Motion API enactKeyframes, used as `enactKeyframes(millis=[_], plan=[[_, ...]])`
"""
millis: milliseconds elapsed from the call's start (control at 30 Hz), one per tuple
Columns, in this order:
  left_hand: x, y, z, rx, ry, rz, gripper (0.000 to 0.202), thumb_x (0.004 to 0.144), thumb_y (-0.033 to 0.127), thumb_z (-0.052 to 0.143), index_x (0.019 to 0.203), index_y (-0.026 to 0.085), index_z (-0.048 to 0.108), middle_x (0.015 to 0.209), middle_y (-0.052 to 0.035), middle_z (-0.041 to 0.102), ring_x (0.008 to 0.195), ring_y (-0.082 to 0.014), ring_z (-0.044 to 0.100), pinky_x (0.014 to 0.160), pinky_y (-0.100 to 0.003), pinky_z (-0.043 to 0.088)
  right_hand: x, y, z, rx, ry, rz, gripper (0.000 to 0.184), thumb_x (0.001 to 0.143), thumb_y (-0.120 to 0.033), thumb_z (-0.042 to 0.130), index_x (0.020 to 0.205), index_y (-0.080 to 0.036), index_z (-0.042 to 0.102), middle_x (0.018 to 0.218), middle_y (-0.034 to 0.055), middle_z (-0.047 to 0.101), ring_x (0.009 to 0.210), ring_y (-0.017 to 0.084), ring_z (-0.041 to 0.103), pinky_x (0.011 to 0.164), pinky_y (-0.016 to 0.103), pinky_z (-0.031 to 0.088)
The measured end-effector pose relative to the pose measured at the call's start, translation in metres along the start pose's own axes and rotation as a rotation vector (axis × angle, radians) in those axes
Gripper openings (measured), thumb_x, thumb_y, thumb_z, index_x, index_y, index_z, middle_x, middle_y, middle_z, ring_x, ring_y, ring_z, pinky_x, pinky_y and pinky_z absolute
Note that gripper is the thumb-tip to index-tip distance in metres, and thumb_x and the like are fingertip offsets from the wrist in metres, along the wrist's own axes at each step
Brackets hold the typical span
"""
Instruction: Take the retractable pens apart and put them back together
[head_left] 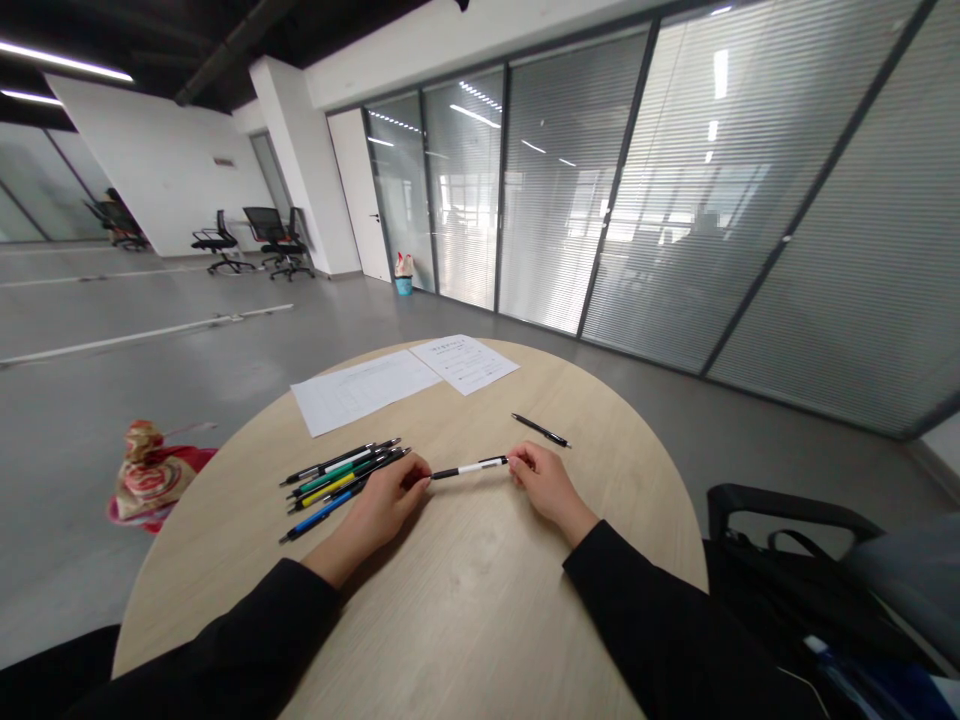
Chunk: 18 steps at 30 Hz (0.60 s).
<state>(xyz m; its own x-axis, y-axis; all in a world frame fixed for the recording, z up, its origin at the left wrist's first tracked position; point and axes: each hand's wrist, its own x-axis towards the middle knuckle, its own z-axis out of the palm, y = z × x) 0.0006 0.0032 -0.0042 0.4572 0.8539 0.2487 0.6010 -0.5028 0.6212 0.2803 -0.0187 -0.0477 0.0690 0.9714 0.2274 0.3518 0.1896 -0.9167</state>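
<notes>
Holding a black-and-white pen (pixel 469 468) between both hands (pixel 386 490) (one each end)

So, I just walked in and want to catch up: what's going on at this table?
A person at a round wooden table is holding a white-and-black pen by its ends, between the left hand and the right hand. A bunch of coloured pens lies just beside the left hand, and a black pen lies apart, beyond the right hand. Two printed sheets lie towards the far edge of the table.
</notes>
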Motion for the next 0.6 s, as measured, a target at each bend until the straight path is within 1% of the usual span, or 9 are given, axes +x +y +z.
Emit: enactKeyframes(millis=[333,600], plan=[[-0.0010,0.0035,-0.0003,-0.002,0.012,-0.004,0.017,0.091,0.034,0.053,0.087,0.019,0.062,0.078,-0.0027,0.067,0.071,-0.0203,0.060,0.067,-0.032,0.045,-0.0013,-0.0031,-0.0005,-0.041,0.004,-0.027,0.021,0.091,-0.034,0.054,0.076,-0.021,0.060,0.062,-0.0028,0.057,0.060,0.015,0.053,0.060,0.027,0.038],[-0.0010,0.0079,-0.0027,0.010,0.012,-0.013,0.018,0.090,0.034,0.053,0.087,0.019,0.062,0.079,-0.0031,0.068,0.072,-0.0208,0.060,0.068,-0.032,0.045,-0.0026,-0.0090,-0.0026,-0.078,-0.015,-0.028,0.024,0.092,-0.032,0.051,0.071,-0.022,0.055,0.059,-0.0035,0.054,0.060,0.015,0.050,0.061,0.027,0.036]])
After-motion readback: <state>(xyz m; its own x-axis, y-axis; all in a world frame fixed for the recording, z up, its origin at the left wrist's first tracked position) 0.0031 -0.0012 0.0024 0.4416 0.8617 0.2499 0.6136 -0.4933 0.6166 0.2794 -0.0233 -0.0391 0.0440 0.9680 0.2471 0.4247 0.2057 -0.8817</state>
